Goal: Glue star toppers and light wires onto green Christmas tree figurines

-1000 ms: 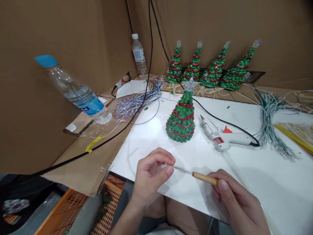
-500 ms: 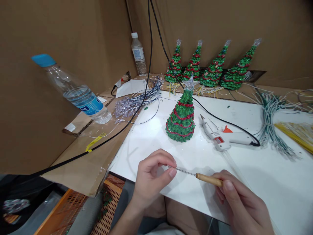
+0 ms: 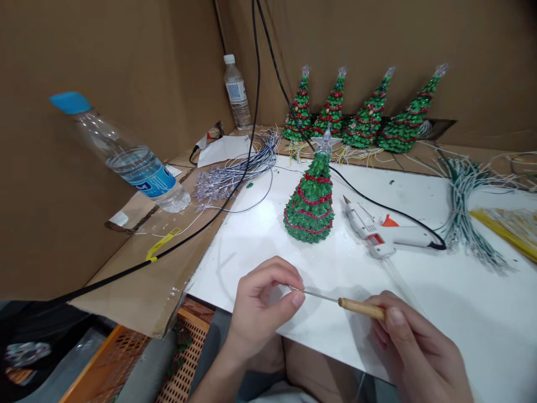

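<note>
Bare left forearm (image 3: 222, 369), pale grey clothing (image 3: 285, 395) (a sliver)

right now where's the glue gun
In the head view, the glue gun lies on the white tabletop, just right of the nearest green tree.

we see a deep green tree (image 3: 312, 210) ringed by wavy red bands, its star (image 3: 326, 143) clear and glinting. four more trees (image 3: 369, 120) repeat the green and red under pale, see-through tips. we note the tool's tan wooden handle (image 3: 361, 308) and silvery shaft (image 3: 321, 295) over a white board (image 3: 235, 263). the glue gun (image 3: 380, 238) is off-white with an orange trigger (image 3: 390, 221) and red patch. we see one wire bundle (image 3: 460, 204) in green and white, a blue cap (image 3: 70, 102), a blue label (image 3: 155, 179) with white marks, brown cardboard (image 3: 159, 291), a yellow tag (image 3: 161, 244) and an orange basket (image 3: 98, 358) patterned with holes.
</note>
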Tool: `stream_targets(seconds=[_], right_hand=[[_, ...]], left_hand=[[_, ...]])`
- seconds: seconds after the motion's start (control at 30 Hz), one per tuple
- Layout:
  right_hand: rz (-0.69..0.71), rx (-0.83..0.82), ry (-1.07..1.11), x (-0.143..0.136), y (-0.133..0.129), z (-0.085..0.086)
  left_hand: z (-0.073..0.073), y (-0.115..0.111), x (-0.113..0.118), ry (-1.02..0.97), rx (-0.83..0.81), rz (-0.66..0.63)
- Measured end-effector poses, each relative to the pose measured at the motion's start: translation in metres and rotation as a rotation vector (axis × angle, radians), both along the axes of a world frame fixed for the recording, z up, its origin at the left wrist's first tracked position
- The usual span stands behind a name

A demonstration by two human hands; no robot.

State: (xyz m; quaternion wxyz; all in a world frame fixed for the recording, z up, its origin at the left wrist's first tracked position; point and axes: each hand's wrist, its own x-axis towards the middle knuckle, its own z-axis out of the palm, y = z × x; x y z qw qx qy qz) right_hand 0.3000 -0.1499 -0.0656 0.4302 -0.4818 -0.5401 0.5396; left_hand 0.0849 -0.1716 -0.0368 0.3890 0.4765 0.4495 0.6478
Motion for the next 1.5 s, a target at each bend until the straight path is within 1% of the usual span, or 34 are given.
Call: stream_targets(seconds=[0.23, 0.43, 0.83, 1.17, 1.5], right_hand=[[0.005, -0.015, 0.027, -0.0011, -0.0006, 0.0031], [-0.051, -0.023, 0.025, -0.0028, -0.0027, 0.005], [-0.098, -0.028, 0.07, -0.0002, -0.0046, -0.0029], [-0.136, -0.012, 0.034, -0.0028, -0.004, 0.0001], [-0.142, -0.009, 0.028, -0.0032, -0.0045, 0.0]], left_hand=[[0.0004, -0.0015, -0.0001, 0.023, -0.005, -0.004], [0.0011, -0.0018, 0.0008, 0.072, 0.001, 0.015], [-0.0011, -0.0014, 0.0005, 0.122, 0.047, 0.009], [-0.0024, -0.0029, -0.0007, 0.141, 0.056, -0.003], [-0.0032, -0.0018, -0.0008, 0.148, 0.061, 0.0]])
